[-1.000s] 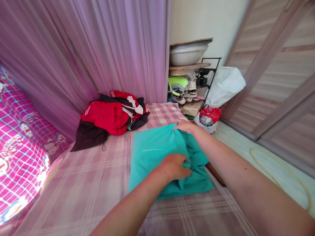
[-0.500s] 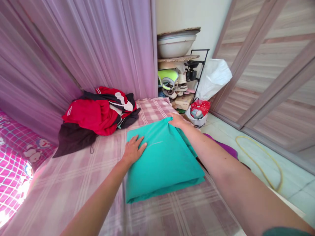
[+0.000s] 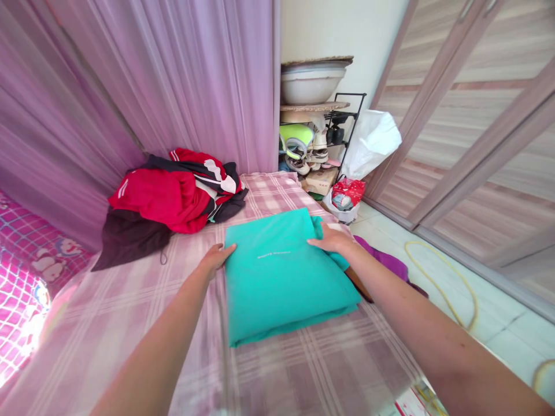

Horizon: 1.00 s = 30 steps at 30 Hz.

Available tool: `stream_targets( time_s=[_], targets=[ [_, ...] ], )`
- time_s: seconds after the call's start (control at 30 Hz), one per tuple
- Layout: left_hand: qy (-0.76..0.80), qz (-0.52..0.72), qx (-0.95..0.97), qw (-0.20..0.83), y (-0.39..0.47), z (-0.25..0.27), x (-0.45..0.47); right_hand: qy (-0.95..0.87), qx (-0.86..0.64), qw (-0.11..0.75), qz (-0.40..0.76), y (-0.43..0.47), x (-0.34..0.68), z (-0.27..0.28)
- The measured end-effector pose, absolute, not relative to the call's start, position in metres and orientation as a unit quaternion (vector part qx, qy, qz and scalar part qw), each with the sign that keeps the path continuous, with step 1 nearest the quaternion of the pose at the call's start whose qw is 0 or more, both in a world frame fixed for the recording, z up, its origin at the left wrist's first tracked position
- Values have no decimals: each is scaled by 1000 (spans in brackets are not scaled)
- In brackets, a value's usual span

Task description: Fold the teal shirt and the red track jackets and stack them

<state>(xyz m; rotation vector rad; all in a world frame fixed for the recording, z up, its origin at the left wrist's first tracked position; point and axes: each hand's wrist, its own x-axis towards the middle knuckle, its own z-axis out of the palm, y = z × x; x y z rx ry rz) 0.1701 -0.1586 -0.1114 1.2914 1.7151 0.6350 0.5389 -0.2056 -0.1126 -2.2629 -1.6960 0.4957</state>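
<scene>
A teal T-shirt (image 3: 286, 283), folded into a thick square with a small line of white lettering on top, lies on the plaid bedsheet (image 3: 173, 346). At its left edge is my left hand (image 3: 215, 258), thumb over the rim and fingers curled down beside it. My right hand (image 3: 332, 238) grips the far right edge, thumb on top and the other fingers around the side folds. Part of the cloth there bulges out in loose layers, and my right forearm covers some of it.
A heap of red and black clothes (image 3: 169, 196) lies by the purple curtain (image 3: 208, 86). Beyond the bed stand a shoe rack (image 3: 347, 121) with basins (image 3: 314, 84) on top, a white bag (image 3: 373, 141) and a red bag (image 3: 349, 193). Wooden wardrobe doors (image 3: 468, 138) line the right.
My left hand has slid from flat on top to the shirt's left edge. My right hand has let the lifted far corner down and holds the right side; the top now lies smoother.
</scene>
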Motion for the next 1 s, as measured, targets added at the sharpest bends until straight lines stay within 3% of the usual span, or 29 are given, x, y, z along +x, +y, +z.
stream_targets(
  time_s=[0.2,0.4,0.53,0.67,0.83,1.0],
  targets=[
    [659,299,523,451,-168,-112,173,-587,-793,73,146,-211,503,-101],
    [678,376,496,391,-208,-104,121,-643,-751,132,72,-191,457,-52],
    [733,412,433,325,-256,-122,74,-704,-690,134,105,-178,402,-53],
    [772,378,429,278,-275,-134,34,-718,-678,62,145,-186,382,-78],
    [706,285,641,96,-225,-101,19,-714,-689,68,110,-221,412,-87],
    [645,146,729,179,-152,-79,62,-607,-789,82,57,-272,444,-83]
  ],
)
